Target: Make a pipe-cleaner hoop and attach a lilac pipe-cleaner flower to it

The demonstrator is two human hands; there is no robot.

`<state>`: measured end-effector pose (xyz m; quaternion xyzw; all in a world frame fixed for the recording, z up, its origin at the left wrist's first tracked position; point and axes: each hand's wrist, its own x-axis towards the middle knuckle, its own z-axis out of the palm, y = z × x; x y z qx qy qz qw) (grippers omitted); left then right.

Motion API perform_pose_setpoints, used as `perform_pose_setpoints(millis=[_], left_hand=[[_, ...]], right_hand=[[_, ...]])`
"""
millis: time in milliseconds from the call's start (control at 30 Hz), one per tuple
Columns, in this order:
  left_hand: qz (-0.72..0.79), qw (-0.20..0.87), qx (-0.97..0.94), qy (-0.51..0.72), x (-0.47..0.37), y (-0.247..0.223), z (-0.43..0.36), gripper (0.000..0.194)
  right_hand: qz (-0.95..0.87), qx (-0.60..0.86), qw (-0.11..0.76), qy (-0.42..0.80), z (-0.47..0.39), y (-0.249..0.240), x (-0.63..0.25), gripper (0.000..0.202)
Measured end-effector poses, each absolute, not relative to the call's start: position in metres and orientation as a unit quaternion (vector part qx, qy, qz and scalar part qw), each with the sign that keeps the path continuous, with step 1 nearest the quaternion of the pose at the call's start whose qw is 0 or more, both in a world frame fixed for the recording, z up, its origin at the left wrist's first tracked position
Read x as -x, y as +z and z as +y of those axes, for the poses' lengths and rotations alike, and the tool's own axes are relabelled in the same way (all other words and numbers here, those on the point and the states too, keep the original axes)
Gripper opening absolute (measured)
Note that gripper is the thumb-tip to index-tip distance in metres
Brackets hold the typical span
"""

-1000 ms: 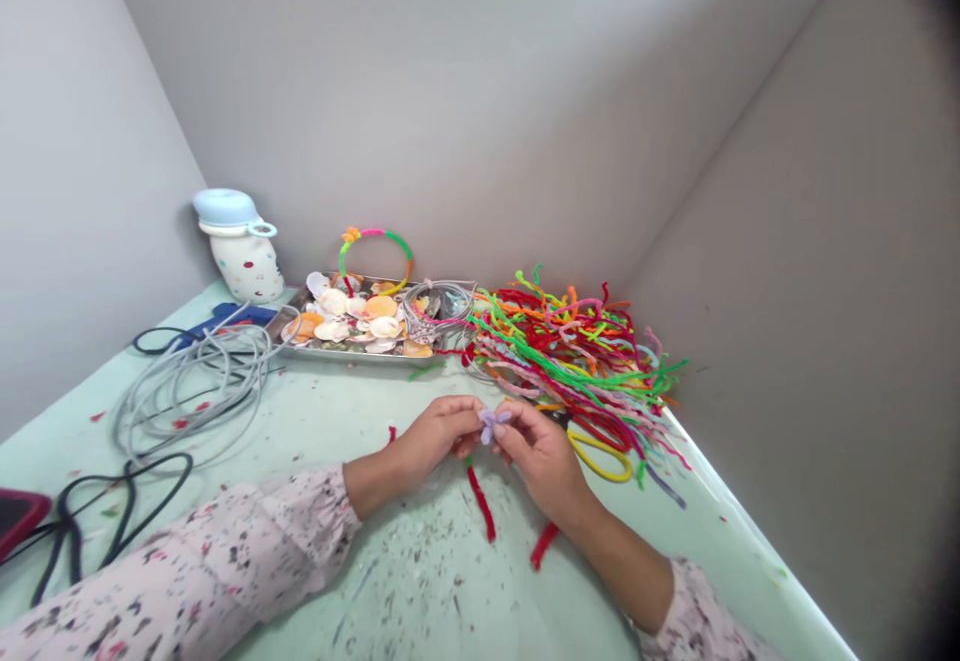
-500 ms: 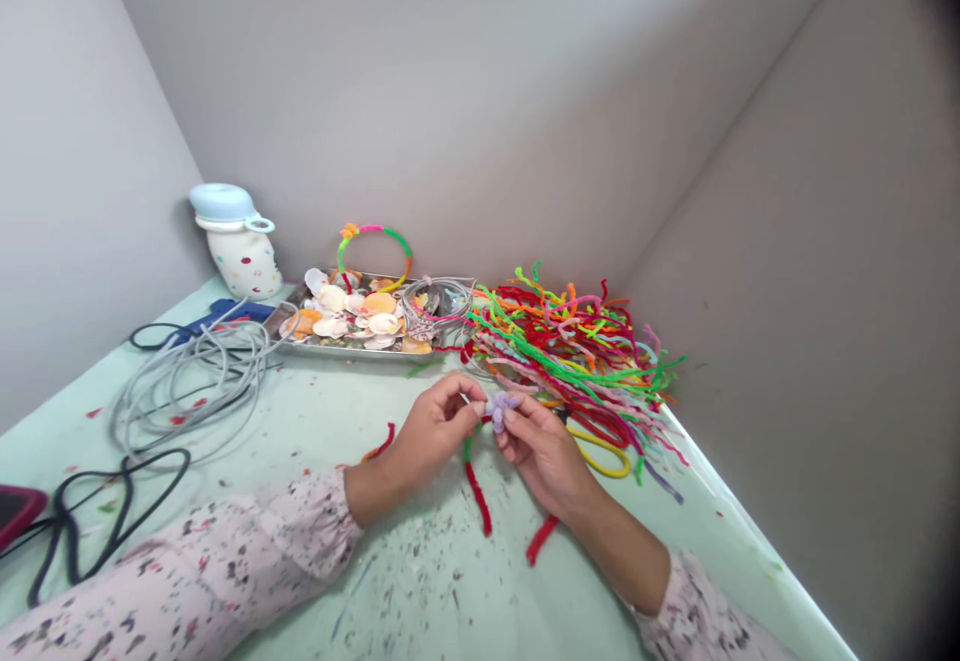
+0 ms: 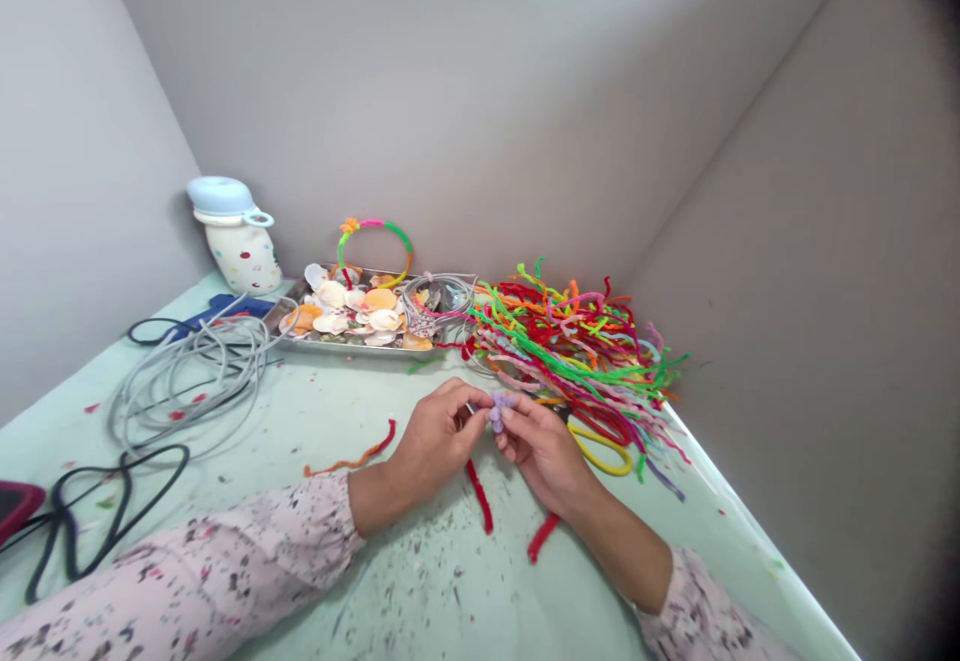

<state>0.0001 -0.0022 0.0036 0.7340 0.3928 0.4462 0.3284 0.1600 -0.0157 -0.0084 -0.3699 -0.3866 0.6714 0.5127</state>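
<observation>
Between my two hands is a small purple flower of fuzzy pipe cleaner (image 3: 498, 411), looped into petals. My left hand (image 3: 442, 441) pinches its left side between thumb and fingertips. From the right, my right hand (image 3: 541, 446) grips the same flower with thumb and forefinger, its other fingers curled beneath. A red pipe cleaner piece (image 3: 479, 497) shows below my left hand, and a red end (image 3: 543, 538) sticks out by my right wrist. Left of my left hand lies an orange and red pipe cleaner (image 3: 352, 461).
Behind my hands stand a metal tray (image 3: 360, 348) of shells, a colourful hoop (image 3: 411, 246) and a heap of pipe cleaners (image 3: 570, 341). Yellow-handled scissors (image 3: 611, 466) lie at right. Grey cable (image 3: 187, 391), a blue glue gun (image 3: 225, 311) and a white bottle (image 3: 244, 256) occupy the left.
My left fingers have shifted slightly right and closed in on the purple flower, which looks more compact. More of the orange and red pipe cleaner shows; the green part below my hand is hidden.
</observation>
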Motion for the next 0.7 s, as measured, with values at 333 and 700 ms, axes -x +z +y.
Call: perform_pose_setpoints(millis=[333, 700], left_hand=[[0.427, 0.283, -0.74, 0.436, -0.0009, 0.005, -0.0064, 0.012], [0.41, 0.346, -0.707, 0.46, -0.0009, 0.0042, -0.0018, 0.016]], right_hand=[[-0.391, 0.397, 0.512, 0.654, -0.0156, -0.0073, -0.1561, 0.019], [-0.434, 0.412, 0.525, 0.606, -0.0192, -0.0062, -0.1578, 0.02]])
